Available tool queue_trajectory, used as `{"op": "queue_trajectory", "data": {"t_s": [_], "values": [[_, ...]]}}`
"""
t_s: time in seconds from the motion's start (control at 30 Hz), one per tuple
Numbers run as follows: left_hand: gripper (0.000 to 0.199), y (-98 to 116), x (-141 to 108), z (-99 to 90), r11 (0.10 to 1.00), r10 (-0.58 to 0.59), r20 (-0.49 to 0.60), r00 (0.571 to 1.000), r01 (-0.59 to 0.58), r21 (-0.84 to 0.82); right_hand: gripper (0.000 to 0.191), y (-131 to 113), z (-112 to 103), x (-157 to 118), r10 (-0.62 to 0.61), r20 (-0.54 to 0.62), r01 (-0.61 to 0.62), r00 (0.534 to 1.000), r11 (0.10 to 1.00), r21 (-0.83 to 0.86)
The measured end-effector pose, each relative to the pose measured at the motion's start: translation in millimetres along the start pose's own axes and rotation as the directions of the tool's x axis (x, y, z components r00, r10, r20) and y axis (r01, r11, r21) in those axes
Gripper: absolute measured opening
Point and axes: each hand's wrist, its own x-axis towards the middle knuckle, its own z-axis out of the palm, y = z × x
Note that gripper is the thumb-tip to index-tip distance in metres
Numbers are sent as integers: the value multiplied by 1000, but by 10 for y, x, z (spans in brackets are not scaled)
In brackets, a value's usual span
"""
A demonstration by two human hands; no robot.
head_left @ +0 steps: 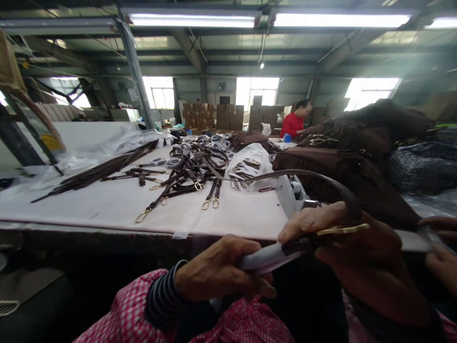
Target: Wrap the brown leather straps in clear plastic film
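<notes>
My left hand (223, 267) is closed around a whitish plastic sleeve (266, 259), thumb on top and fingers beneath. At the sleeve's right end, my right hand (378, 262) pinches a dark brown strap (326, 177) with a gold metal clasp (344, 230). Part of the strap appears to lie inside the sleeve's mouth, though fingers hide the exact overlap. From my right hand the strap arches up and leftward over the table to the pile. That pile of brown straps (185, 174) with gold hooks lies beyond my hands.
On the white table (117, 202) lie long dark strips (103, 166), a clear bag of tags (250, 166) and brown fringed goods (314, 164) heaped on the right. Another person's hands (442, 252) show at the right edge. A person in red (291, 125) stands across the table.
</notes>
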Motion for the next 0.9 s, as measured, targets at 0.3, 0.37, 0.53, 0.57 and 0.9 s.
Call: {"op": "queue_trajectory", "data": {"t_s": [0.3, 0.37, 0.53, 0.57, 0.9], "values": [[40, -527, -95, 105, 990, -58, -236, 970, 87, 115, 28, 472, -21, -138, 387, 14, -371, 922, 873, 318], [41, -653, -88, 105, 987, -71, -286, 956, 109, 118, 20, 534, 10, -138, 463, 16, -437, 886, 825, 358], [40, -730, -26, 74, 990, -18, -315, 949, 61, 127, 16, 650, 90, -122, 494, 76, -481, 866, 782, 397], [41, -709, -15, 64, 993, -15, -279, 960, 47, 105, 16, 676, 102, -123, 489, 83, -479, 868, 783, 396], [41, -653, 26, 36, 996, -70, -177, 982, 58, -74, 25, 770, 99, -77, 409, 124, -425, 904, 833, 355]]}}
